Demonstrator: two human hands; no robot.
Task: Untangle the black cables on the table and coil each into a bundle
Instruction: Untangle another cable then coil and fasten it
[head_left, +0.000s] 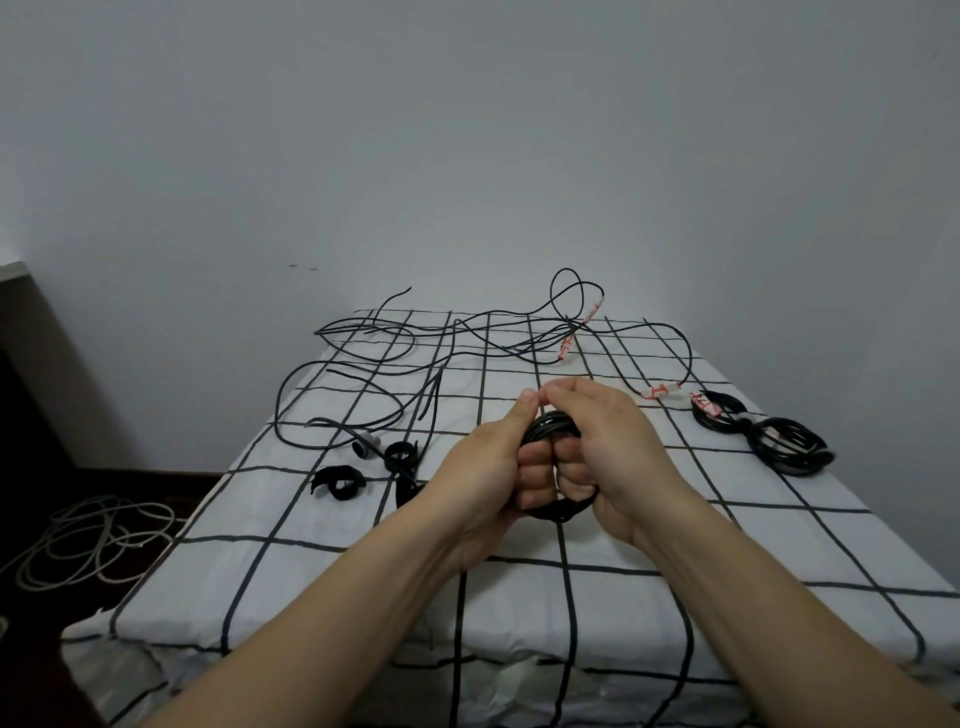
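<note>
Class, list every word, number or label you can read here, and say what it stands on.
None can be read.
Red print on the white paper tags on the loose black cables: too blurred to read.
Red print on the white tag of the coiled black cable bundle: also unreadable.

Plain grey wall (467, 130), dark floor (31, 675)

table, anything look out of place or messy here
Yes: black cables sprawl tangled across the far end of the table, one loop standing up past the edge. A pale cable heap lies on the floor to the left.
</note>
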